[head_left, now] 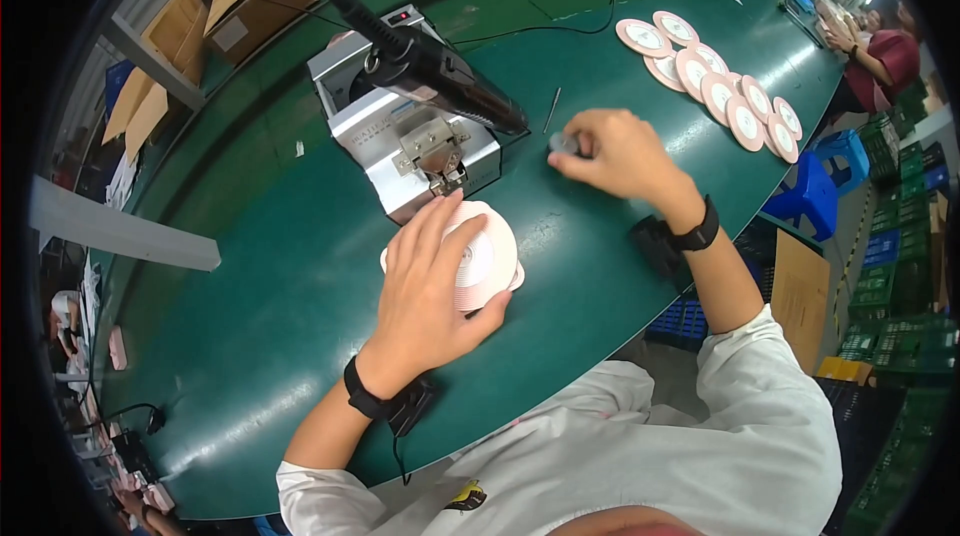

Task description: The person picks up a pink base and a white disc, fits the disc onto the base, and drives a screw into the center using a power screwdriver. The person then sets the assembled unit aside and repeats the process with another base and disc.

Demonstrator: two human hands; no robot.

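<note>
R fingers (595, 123)—1 grey pc. (562, 144), L (422, 281)—top disc (496, 254).

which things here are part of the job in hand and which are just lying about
Likely part of the job:
- white disc under the spread left hand
- small grey piece pinched in the right hand
- silver machine beside the white disc
- pink-rimmed discs, probably

Seemingly just lying about:
- thin dark rod, untouched
- cardboard box
- blue stool

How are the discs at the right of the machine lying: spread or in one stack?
Spread: the discs overlap loosely across the table, most faces at least partly showing.
</note>
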